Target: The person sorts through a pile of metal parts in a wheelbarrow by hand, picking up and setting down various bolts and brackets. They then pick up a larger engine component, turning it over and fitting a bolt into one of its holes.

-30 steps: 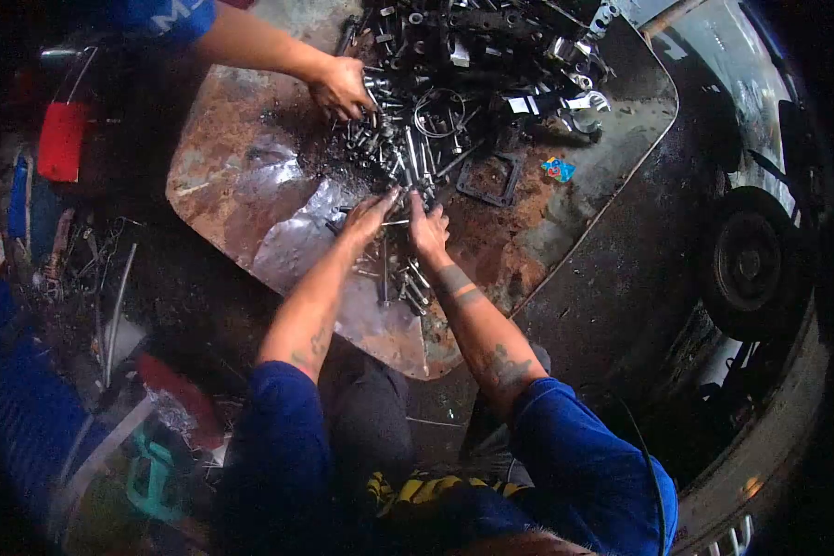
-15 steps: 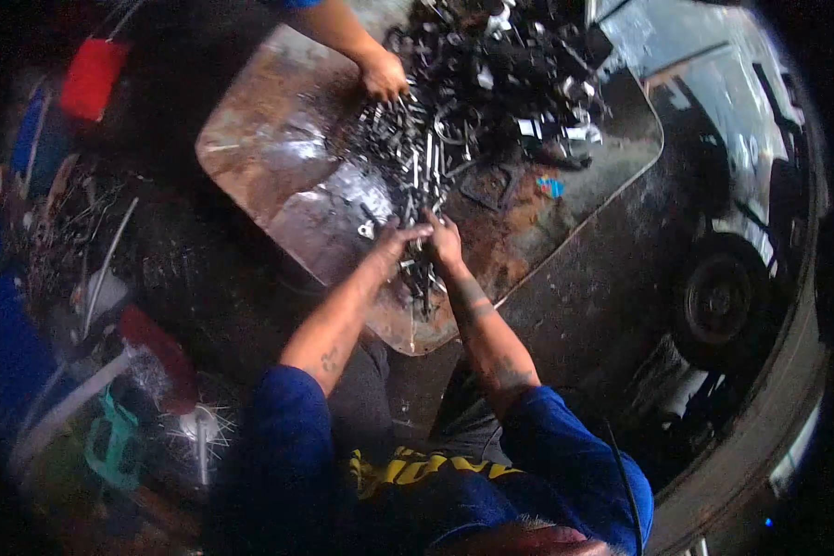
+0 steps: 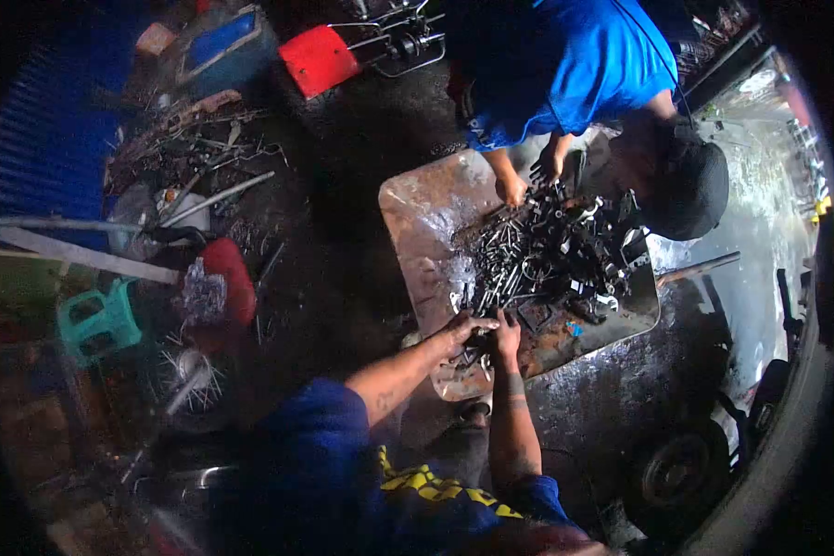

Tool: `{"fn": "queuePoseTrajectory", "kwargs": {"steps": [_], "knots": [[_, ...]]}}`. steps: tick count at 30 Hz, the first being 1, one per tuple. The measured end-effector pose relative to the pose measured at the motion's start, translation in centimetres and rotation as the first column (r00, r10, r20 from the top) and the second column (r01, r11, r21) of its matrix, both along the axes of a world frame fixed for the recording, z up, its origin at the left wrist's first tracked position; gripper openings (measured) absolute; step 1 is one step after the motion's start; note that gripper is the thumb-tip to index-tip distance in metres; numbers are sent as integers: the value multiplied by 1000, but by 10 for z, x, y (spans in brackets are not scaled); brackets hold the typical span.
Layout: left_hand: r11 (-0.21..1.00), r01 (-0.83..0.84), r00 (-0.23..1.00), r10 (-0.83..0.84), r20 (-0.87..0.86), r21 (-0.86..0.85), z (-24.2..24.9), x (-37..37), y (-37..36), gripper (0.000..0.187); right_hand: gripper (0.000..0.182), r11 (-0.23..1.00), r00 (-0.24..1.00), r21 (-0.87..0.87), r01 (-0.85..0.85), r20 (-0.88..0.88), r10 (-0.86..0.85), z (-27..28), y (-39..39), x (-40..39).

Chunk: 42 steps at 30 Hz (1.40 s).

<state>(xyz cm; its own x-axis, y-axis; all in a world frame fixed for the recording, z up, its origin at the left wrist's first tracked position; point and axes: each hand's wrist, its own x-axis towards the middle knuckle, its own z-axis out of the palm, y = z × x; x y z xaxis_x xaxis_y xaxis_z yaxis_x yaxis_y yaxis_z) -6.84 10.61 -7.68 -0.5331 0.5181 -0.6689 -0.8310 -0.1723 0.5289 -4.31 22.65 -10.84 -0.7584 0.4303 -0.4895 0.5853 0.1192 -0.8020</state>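
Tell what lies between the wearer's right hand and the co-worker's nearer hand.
In the head view, loose metal parts heaped on the panel lie between the right hand and the co-worker's nearer hand.

Slender, shiny bolts point(image 3: 500, 259) lie loosely jumbled beside darker, bulkier metal parts point(image 3: 574, 243) on a rust-stained panel point(image 3: 413, 206).

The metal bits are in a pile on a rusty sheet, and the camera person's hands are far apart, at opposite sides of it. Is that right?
Not quite: the head view shows the left hand and right hand close together at the near end of the rusty sheet, not far apart. The metal bits are indeed in a pile on it.
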Motion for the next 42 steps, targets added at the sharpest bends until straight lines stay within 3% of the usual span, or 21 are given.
{"fn": "queuePoseTrajectory", "kwargs": {"steps": [1, 2, 3, 4, 5, 7, 8, 9, 11, 19, 22, 23, 27, 28, 30, 31, 33, 34, 35, 37, 42], "knots": [[999, 49, 998, -50, -40, -13, -13, 5, -5, 37, 29, 873, 910, 355, -334, -120, 397, -12, 8, 7], [995, 35, 999, -35, 0, 89, 17, 2, -10, 36, 34, 566, 721, 733, -378, -150, 676, -27, 18, 13], [995, -4, 994, -7, 111, 99, 25, 5, -13, 35, 33, 530, 774, 618, -581, 217, 595, 14, 3, 0], [951, -64, 987, 15, 162, 303, -2, 7, -13, 32, 27, 629, 822, 563, -537, 181, 540, 27, 0, -4], [977, -50, 938, -26, 345, 209, 17, 3, -18, 30, 23, 719, 867, 504, -479, 145, 476, 39, -2, -8], [924, -272, 937, 191, 294, 269, 47, 3, -18, 31, 27, 415, 730, 778, -472, 81, 678, 58, -6, -11], [911, -290, 936, 205, 286, 295, 56, 1, -18, 31, 31, 513, 757, 616, -597, 222, 615, 80, -11, -25], [896, -316, 930, 229, 286, 312, 65, 7, -22, 31, 34, 389, 677, 623, -678, 324, 661, 91, -15, -29], [869, -334, 930, 239, 281, 366, 75, 7, -25, 31, 43, 496, 696, 505, -707, 372, 614, 120, -23, -39], [743, -535, 832, 381, 404, 402, 86, 22, -15, 33, 37, 472, 764, 690, -549, 185, 618, 97, -9, -42], [734, -460, 888, 386, 250, 500, 100, 28, -10, 32, 35, 725, 914, 575, -379, 110, 391, 127, -14, -42], [706, -465, 883, 414, 222, 534, 109, 26, -5, 32, 26, 539, 796, 695, -476, 80, 600, 135, -7, -41], [538, -518, 851, 404, 336, 665, 113, 33, 11, 32, 26, 397, 766, 770, -499, 179, 617, 164, -4, -38], [624, -550, 834, 437, 335, 555, 129, 38, 11, 32, 26, 459, 811, 734, -501, 213, 544, 182, -8, -36], [717, -430, 804, 580, -128, 549, 115, 37, 27, 30, 22, 444, 835, 806, -391, 109, 539, 160, 2, -41], [579, -486, 839, 519, 163, 655, 136, 39, 23, 29, 20, 387, 792, 886, -255, -38, 609, 151, 10, -41], [574, -571, 800, 550, 239, 587, 128, 35, 22, 29, 22, 381, 775, 860, -339, 25, 631, 155, 14, -45], [590, -549, 814, 538, 219, 592, 144, 39, 18, 29, 24, 430, 754, 811, -398, 22, 657, 214, 0, -28], [531, -554, 820, 483, 308, 641, 133, 42, 20, 30, 29, 517, 820, 772, -371, 11, 572, 205, -1, -31], [546, -508, 799, 587, 128, 666, 159, 48, 14, 32, 39, 431, 693, 834, -344, -85, 716, 181, 8, -42], [418, -523, 818, 489, 302, 743, 145, 43, 5, 34, 47, 396, 691, 810, -432, 15, 723, 216, -19, -43]]}}
